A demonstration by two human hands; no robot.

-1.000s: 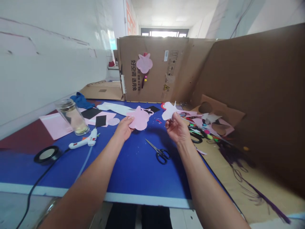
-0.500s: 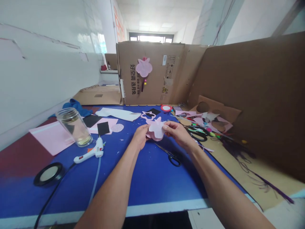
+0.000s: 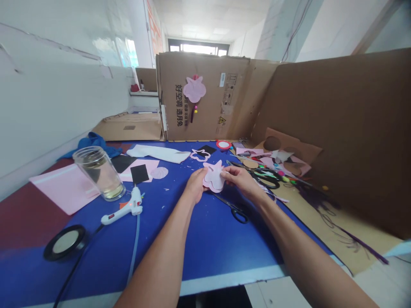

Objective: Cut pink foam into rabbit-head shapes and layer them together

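Note:
Above the blue table, my left hand [image 3: 196,185] is closed on the left edge of a pink felt cutout [image 3: 207,187] with a scalloped outline and pointed tips. A smaller pale cutout [image 3: 215,176] lies over its face, and my right hand [image 3: 237,179] pinches the right edge of that pale piece. Whether the two pieces are stuck together I cannot tell. Just below the hands, black-handled scissors [image 3: 239,215] rest on the table. Beyond them lies a pink outline frame [image 3: 199,155] beside a black square.
On the left are a white glue gun [image 3: 131,205], a glass jar [image 3: 101,175], a black tape roll [image 3: 65,242] and pink sheets [image 3: 66,188]. Scraps and more scissors [image 3: 268,179] crowd the right. A similar pink ornament [image 3: 194,90] hangs on the cardboard wall [image 3: 237,124] behind.
Both hands have shifted slightly right with the cutouts. The pale piece now lies flatter over the pink one. The camera view has also moved a little.

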